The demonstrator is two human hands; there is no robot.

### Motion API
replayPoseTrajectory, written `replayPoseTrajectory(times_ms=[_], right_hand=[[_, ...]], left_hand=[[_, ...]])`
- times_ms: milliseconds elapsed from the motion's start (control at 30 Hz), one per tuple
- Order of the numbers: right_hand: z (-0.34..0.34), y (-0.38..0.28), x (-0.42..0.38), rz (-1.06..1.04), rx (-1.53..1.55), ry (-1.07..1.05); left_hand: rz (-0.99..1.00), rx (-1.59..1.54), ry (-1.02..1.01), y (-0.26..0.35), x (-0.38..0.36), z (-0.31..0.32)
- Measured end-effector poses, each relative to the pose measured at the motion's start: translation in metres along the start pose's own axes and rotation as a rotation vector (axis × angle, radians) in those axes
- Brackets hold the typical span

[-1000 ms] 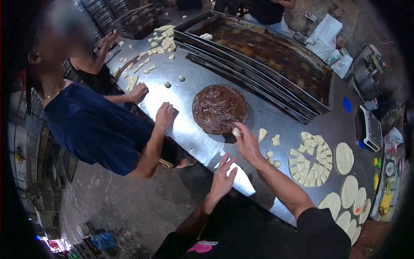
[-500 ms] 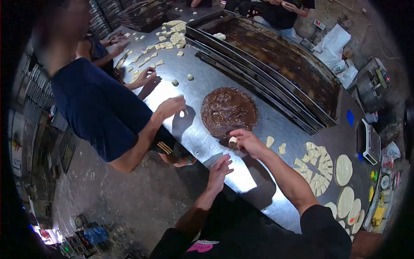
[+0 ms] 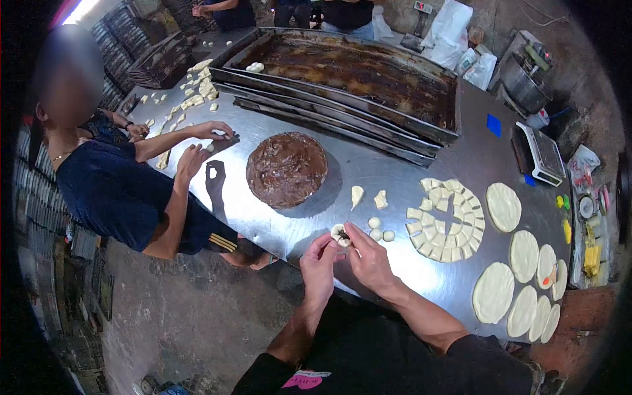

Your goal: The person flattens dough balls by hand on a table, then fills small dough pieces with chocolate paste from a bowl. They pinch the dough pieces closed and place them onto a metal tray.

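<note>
Near the front edge of the metal table, my left hand point(image 3: 320, 261) and my right hand point(image 3: 367, 257) meet around a small dough piece point(image 3: 340, 233) with dark brown filling showing in its middle. The fingers of both hands are closed on its sides. Beyond them lies a round mound of brown filling point(image 3: 287, 170). Several small dough balls point(image 3: 376, 224) sit just past my right hand, with two loose dough scraps point(image 3: 357, 195) behind them. A dough disc cut into pieces point(image 3: 446, 220) is further right.
Stacked baking trays point(image 3: 342, 66) stand at the back. Flat dough rounds point(image 3: 494, 293) and a scale point(image 3: 541, 155) are on the right. At the left, a co-worker point(image 3: 118, 178) reaches over the table point(image 3: 227, 158), near more dough pieces point(image 3: 191, 99).
My right hand has come back from the filling mound and my hands have met at the dough piece. The view has turned right. The co-worker's hands have drawn together.
</note>
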State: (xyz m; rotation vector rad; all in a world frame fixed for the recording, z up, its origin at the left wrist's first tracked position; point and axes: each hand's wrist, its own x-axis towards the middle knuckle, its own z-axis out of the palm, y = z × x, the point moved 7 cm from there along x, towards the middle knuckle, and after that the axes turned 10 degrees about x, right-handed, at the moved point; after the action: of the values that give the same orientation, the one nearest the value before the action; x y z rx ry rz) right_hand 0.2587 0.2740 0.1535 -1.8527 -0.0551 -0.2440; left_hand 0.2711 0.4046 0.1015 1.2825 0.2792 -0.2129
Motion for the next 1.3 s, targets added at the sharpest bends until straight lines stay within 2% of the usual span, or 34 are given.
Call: replayPoseTrajectory(times_ms=[67, 100, 133, 200, 233, 267, 333, 400, 433, 467, 500, 533, 600, 633, 667, 733, 833, 933, 1000, 1100, 1200, 1267, 1300], right_hand=[[-0.007, -0.019, -0.008, -0.208, -0.177, 0.016], [-0.012, -0.03, -0.007, -0.231, -0.11, -0.014], [-0.012, -0.02, -0.007, -0.074, -0.042, -0.115], [-0.014, -0.031, 0.001, -0.124, -0.127, -0.174], [-0.014, -0.03, 0.006, -0.008, -0.145, -0.185], [-0.009, -0.03, 0.012, -0.013, -0.138, -0.198], [0.002, -0.028, 0.024, 0.024, 0.067, -0.201], [0.015, -0.018, 0.032, 0.025, 0.059, -0.171], [0.021, -0.01, 0.034, 0.029, 0.05, -0.13], [0.027, -0.005, 0.035, 0.036, 0.044, -0.09], [0.034, -0.015, 0.037, -0.093, 0.056, -0.069], [0.042, -0.018, 0.04, -0.093, 0.058, -0.079], [0.051, -0.042, 0.039, -0.289, -0.05, -0.072], [0.053, -0.04, 0.041, -0.345, -0.127, -0.075], [0.051, -0.039, 0.045, -0.335, -0.137, -0.068], [0.054, -0.034, 0.052, -0.238, -0.157, -0.208], [0.04, -0.052, 0.059, -0.31, -0.302, -0.111], [0.022, -0.03, 0.045, -0.352, -0.305, -0.087], [0.007, -0.016, 0.021, -0.32, -0.377, 0.007], [-0.029, 0.002, -0.026, -0.279, -0.469, 0.2], [-0.082, 0.053, -0.079, -0.144, -0.684, 0.254], [-0.109, 0.086, -0.114, -0.082, -0.804, 0.293], [-0.111, 0.099, -0.134, -0.084, -0.846, 0.234]], left_hand=[[0.051, 0.124, 0.018, 0.002, -0.005, -0.002], [0.243, 0.272, -0.011, 0.011, -0.004, -0.003], [0.431, 0.42, -0.042, 0.023, -0.008, -0.002], [0.361, 0.339, -0.094, 0.023, -0.005, -0.012], [0.189, 0.136, -0.28, 0.013, 0.0, -0.01], [0.02, -0.072, -0.459, 0.005, 0.002, -0.006], [-0.005, -0.078, -0.483, 0.006, 0.009, -0.015], [-0.161, -0.269, -0.493, 0.001, 0.015, -0.021], [-0.157, -0.279, -0.485, 0.001, 0.017, -0.022], [-0.121, -0.213, -0.373, -0.001, 0.019, -0.028], [-0.086, -0.144, -0.26, 0.001, 0.023, -0.037], [-0.084, -0.147, -0.251, 0.004, 0.028, -0.041], [-0.057, -0.28, -0.201, 0.01, 0.034, -0.048], [-0.056, -0.245, -0.227, 0.012, 0.036, -0.05], [-0.067, -0.248, -0.237, 0.012, 0.04, -0.054], [-0.092, -0.21, -0.338, 0.012, 0.047, -0.055], [-0.158, -0.177, -0.485, 0.009, 0.057, -0.047], [-0.219, -0.099, -0.598, 0.002, 0.055, -0.022], [-0.296, -0.017, -0.564, -0.015, 0.05, -0.007], [-0.384, 0.034, -0.638, -0.06, 0.014, 0.031], [-0.513, 0.186, -0.707, -0.101, -0.032, 0.058], [-0.466, 0.377, -0.69, -0.123, -0.038, 0.051], [-0.443, 0.394, -0.72, -0.13, -0.039, 0.046]])
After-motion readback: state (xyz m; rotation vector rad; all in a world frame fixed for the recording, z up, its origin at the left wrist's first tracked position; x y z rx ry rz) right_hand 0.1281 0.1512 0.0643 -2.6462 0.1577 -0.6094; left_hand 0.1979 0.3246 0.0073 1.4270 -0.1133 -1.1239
